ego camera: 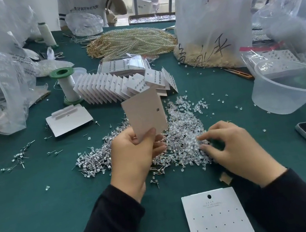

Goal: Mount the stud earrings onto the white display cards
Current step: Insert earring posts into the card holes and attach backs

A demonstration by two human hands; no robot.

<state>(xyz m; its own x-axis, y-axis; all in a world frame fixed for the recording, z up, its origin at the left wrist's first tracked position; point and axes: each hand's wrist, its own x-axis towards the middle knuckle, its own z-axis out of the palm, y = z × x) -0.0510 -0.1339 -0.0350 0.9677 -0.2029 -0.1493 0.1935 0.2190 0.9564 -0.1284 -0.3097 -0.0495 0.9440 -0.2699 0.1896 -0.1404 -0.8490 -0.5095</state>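
Step in hand, as I judge it: fetching one small piece from the heap to fix on the held card.

To do it well:
- lift a single piece, not a cluster
- pinch it by the head so the post points free
- keep the card steady and meet the hole square, so the post does not bend or tear the paper

Left grip (132, 156) is closed on the display card (146, 115), thumb across its lower edge and fingers behind. The card stands nearly upright above the heap with its plain back to the camera. Its front is hidden, so I cannot tell how full it is.

Right grip (236, 150) sits low over the clear backs (184, 126), fingers curled, tips touching the pile. Whether thumb and forefinger pinch a piece, I cannot tell.

Stud earrings (103, 161) lie in a silver heap on the worktop (29, 199), just left of the left grip and merging into the backs. A blank card (216, 215) lies near the body, its holes empty. Filled cards (114, 86) stand fanned in a row behind.
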